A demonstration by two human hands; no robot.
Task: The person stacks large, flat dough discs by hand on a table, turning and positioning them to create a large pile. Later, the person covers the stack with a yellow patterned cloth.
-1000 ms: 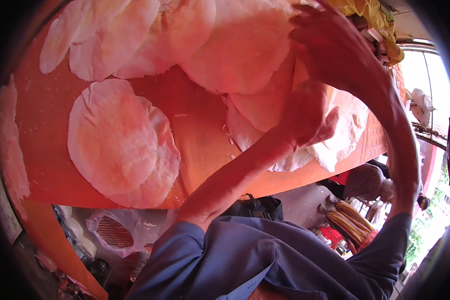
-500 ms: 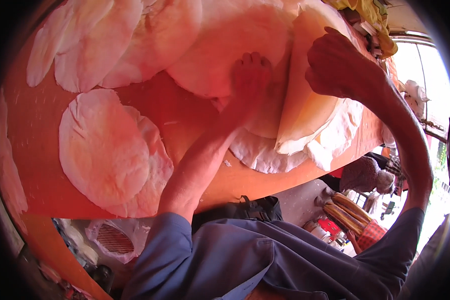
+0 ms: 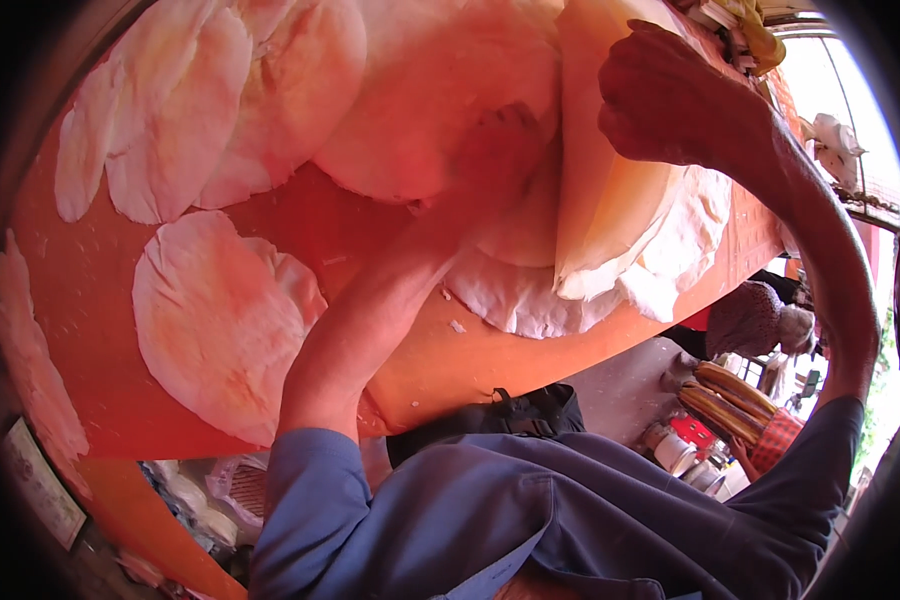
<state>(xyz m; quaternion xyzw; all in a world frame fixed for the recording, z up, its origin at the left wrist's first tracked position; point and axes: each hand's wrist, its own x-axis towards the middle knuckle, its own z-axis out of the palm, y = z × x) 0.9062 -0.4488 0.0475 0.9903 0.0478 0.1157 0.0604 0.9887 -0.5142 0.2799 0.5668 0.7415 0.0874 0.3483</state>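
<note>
Thin, round, pale sheets like flatbread wrappers lie in a stack [image 3: 440, 90] at the far middle of the orange table [image 3: 410, 390]. My left hand [image 3: 505, 150] rests palm down on this stack, fingers stretched forward, somewhat blurred by motion. To its right, one thin sheet [image 3: 605, 200] is peeled up from the stack and stands in a fold. My right hand [image 3: 660, 95] is closed in a fist at the upper edge of that raised sheet; the pinched part is hidden behind the fingers. Crumpled white sheet edges [image 3: 530, 295] stick out beneath the stack.
Overlapping sheets [image 3: 180, 110] spread over the far left, with another pair [image 3: 220, 320] nearer me. A sheet [image 3: 35, 350] lies along the left edge. Below the table are a black bag [image 3: 530, 412] and plastic bags [image 3: 240, 485]. People [image 3: 755, 320] sit beyond at right.
The view has shifted slightly. My right hand and the raised sheet remain together, a little farther up and left in the picture. My left hand stays over the stack and has become more blurred.
</note>
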